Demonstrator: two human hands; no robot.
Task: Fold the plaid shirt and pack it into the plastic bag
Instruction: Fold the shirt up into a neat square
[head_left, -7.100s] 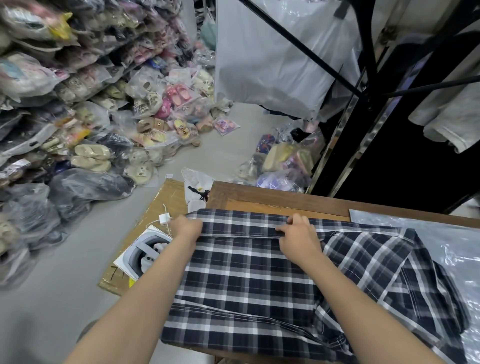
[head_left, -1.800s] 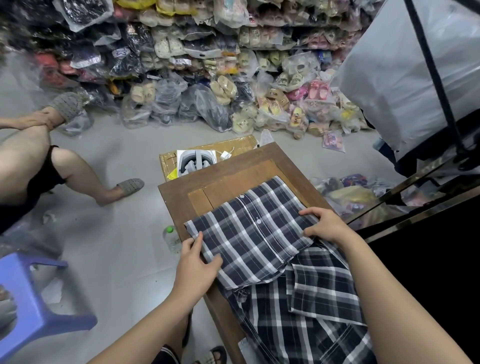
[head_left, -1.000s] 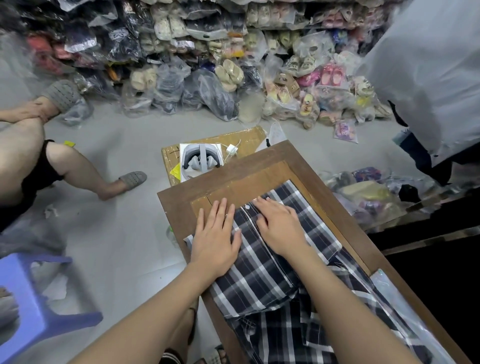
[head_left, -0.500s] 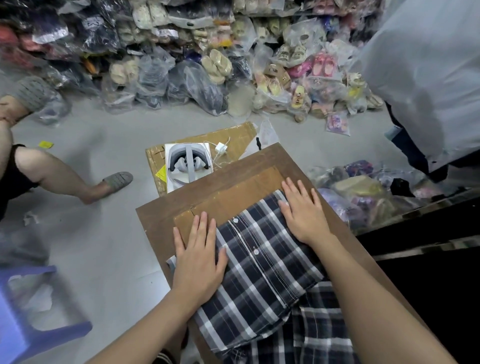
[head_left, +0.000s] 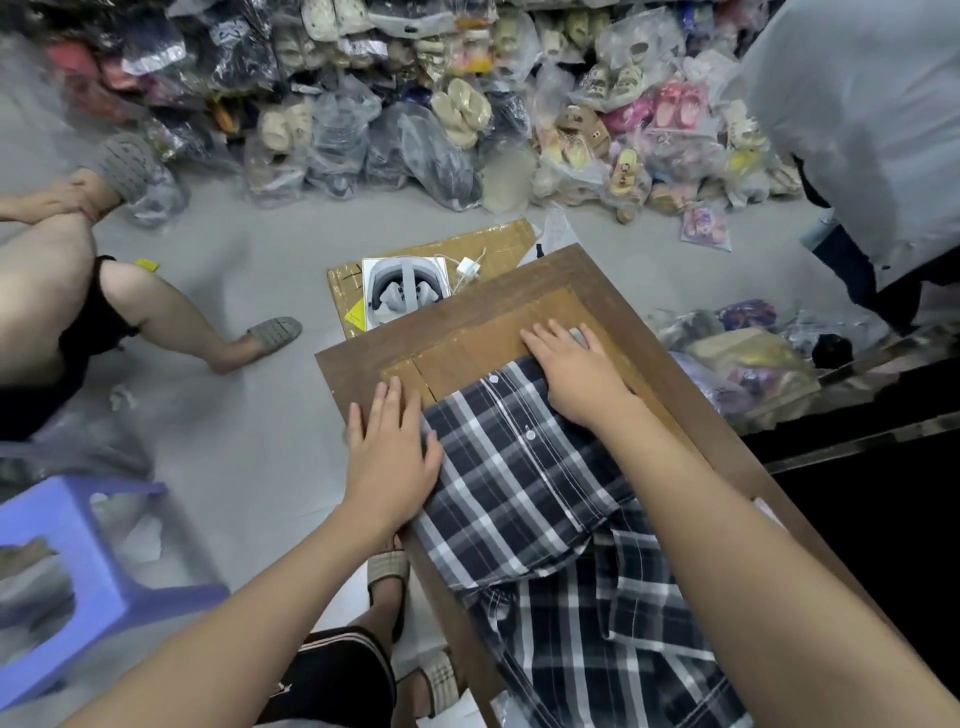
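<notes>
A black-and-white plaid shirt lies on the wooden table, its upper part folded over with the button strip facing up and the rest bunched toward me. My left hand lies flat with straight fingers on the shirt's left edge and the table. My right hand presses flat on the shirt's far right corner. A sliver of clear plastic peeks out beside my right forearm at the table's right edge; I cannot tell if it is the bag.
A cardboard box with a white headset package sits on the floor beyond the table. Bagged shoes pile along the back. A seated person's legs are at left, a blue stool near left, a dark rack on the right.
Both hands have slid outward across the folded shirt, from its middle a second ago to its left and right edges. The view has shifted slightly.
</notes>
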